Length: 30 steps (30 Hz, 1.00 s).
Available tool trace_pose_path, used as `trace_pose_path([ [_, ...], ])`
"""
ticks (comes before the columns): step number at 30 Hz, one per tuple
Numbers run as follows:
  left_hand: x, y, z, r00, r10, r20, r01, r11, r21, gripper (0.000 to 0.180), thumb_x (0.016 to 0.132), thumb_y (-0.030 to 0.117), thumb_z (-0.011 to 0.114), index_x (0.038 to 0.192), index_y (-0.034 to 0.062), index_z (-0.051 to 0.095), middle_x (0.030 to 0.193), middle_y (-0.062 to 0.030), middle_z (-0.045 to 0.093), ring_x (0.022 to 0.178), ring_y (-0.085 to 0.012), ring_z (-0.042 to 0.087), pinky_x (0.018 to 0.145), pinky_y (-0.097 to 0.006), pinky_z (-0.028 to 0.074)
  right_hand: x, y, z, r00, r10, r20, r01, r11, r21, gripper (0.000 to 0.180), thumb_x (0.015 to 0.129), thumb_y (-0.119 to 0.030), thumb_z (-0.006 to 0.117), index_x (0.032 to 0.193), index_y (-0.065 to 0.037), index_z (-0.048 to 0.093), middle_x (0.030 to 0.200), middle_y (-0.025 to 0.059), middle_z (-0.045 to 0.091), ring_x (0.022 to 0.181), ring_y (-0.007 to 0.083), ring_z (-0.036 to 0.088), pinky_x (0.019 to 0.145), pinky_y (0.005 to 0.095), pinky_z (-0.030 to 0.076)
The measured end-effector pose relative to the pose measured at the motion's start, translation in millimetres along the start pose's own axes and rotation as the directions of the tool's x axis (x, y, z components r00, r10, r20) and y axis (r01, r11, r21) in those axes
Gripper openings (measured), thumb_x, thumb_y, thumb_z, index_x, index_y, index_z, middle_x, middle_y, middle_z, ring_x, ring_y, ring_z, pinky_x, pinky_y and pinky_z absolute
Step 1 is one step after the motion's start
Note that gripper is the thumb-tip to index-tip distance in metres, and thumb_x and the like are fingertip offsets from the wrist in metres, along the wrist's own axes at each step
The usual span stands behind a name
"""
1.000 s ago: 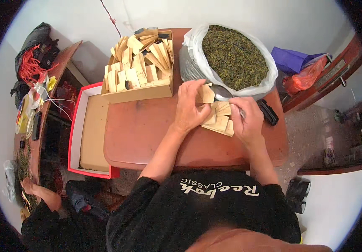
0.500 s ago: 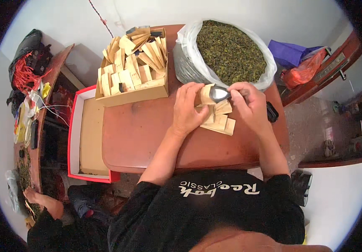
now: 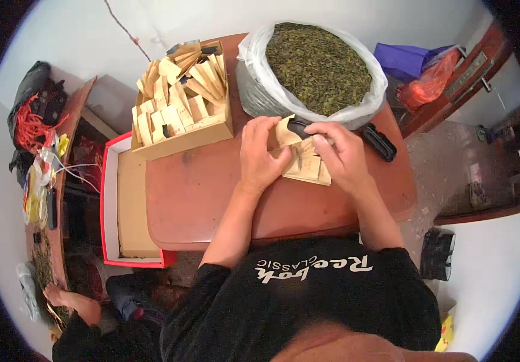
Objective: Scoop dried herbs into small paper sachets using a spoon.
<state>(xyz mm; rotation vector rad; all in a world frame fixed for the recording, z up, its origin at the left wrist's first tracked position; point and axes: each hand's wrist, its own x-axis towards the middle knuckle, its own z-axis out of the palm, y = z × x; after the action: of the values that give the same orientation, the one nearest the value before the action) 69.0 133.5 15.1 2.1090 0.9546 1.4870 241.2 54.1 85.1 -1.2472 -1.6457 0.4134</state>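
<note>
Over the table (image 3: 211, 205), my left hand (image 3: 258, 154) is closed around a small kraft paper bag (image 3: 283, 131), holding its mouth toward the right. My right hand (image 3: 339, 152) grips a dark metal spoon (image 3: 299, 126); its bowl is tilted at the bag's mouth and partly hidden by the paper. I cannot make out what is in the spoon. Beneath both hands lies a pile of flat kraft paper bags (image 3: 312, 173). Just beyond them stands a big white plastic sack (image 3: 252, 81) full of dried green tea leaves (image 3: 317, 71).
A cardboard box (image 3: 193, 137) packed with kraft bags stands far left, beside a red-edged shallow box (image 3: 132, 205). A black object (image 3: 378, 143) lies right of my right hand. Purple (image 3: 401, 61) and red bags (image 3: 431, 83) sit far right. Another person's arm (image 3: 79, 301) shows lower left.
The spoon has turned over at the bag's mouth, so its shiny bowl no longer faces up. Both hands stay close together around the bag. The whole view has shifted slightly.
</note>
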Motion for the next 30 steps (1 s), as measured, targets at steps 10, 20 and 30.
trace_pose_path([
  [10,-1,-9,6,0.999,-0.052,-0.017,0.050,0.994,-0.093,0.053,0.066,0.000,0.074,0.117,0.0039,0.056,0.114,-0.0135,0.055,0.104,-0.0305,0.056,0.086,-0.037,0.050,-19,20,32,0.969,-0.207,-0.134,0.195,0.976,-0.100,0.020,0.094,-0.012,0.061,0.112,-0.004,0.063,0.092,0.0135,0.064,0.076,0.0261,0.065,0.067,0.0348,0.051],
  [20,-2,-10,7,0.998,-0.056,-0.015,0.056,0.998,-0.029,0.049,0.068,0.001,0.074,0.113,0.0042,0.056,0.114,-0.0128,0.054,0.104,-0.0289,0.055,0.082,-0.036,0.051,-12,17,16,0.961,-0.182,-0.207,0.177,0.983,-0.045,0.017,0.096,-0.015,0.062,0.108,-0.003,0.062,0.091,0.0141,0.067,0.076,0.0275,0.067,0.066,0.0351,0.054],
  [30,-1,-1,4,0.977,-0.203,0.056,0.208,0.973,-0.097,0.047,0.069,0.006,0.075,0.112,0.0041,0.056,0.111,-0.0121,0.053,0.102,-0.0281,0.054,0.086,-0.036,0.049,-11,24,10,0.991,0.014,-0.136,0.009,0.986,0.165,0.016,0.101,-0.015,0.057,0.106,-0.001,0.062,0.077,0.0026,0.064,0.067,0.0064,0.061,0.059,0.0220,0.050],
])
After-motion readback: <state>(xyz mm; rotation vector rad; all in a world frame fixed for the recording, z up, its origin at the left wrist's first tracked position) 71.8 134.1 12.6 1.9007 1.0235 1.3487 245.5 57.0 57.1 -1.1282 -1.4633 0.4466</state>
